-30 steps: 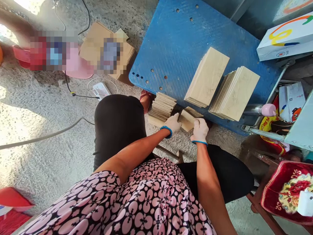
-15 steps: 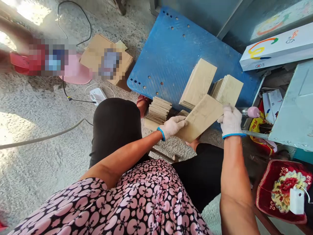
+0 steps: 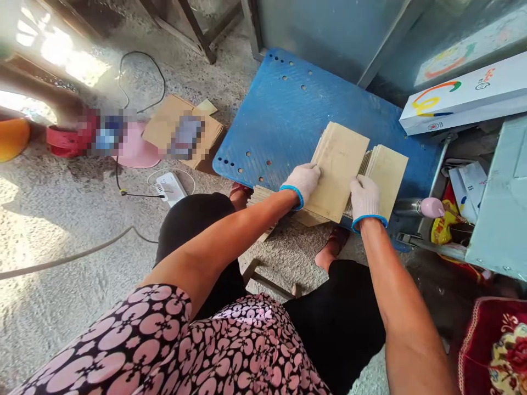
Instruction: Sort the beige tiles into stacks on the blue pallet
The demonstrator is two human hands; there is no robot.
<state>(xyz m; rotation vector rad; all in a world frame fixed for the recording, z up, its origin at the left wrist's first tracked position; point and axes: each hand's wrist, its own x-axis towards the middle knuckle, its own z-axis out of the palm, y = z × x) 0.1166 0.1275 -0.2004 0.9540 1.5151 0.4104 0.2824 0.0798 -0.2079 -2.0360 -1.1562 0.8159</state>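
Note:
Both hands wear white knit gloves with blue cuffs. My left hand (image 3: 303, 180) grips the left edge of a thin, tan wooden board (image 3: 335, 184), and my right hand (image 3: 364, 196) closes on its right edge near the lower corner. The board lies over the left stack of like boards on a blue plastic platform (image 3: 284, 104). Beside it on the right stands a second stack of boards (image 3: 391, 175), partly covered by my right hand. More boards (image 3: 261, 195) stand in a ridged pile below the platform's near edge, half hidden behind my left forearm.
A steel bottle with a pink cap (image 3: 430, 207) lies right of the boards. A white printed box (image 3: 465, 93) sits at the platform's far right, near a grey metal cabinet (image 3: 498, 208). On the left floor are a cardboard stack (image 3: 160, 123), a power strip (image 3: 171, 187) and cables.
The board has moved from above my lap, forward onto the left stack, and turned more upright in view. Both hands travelled with it. The view has tilted slightly upward.

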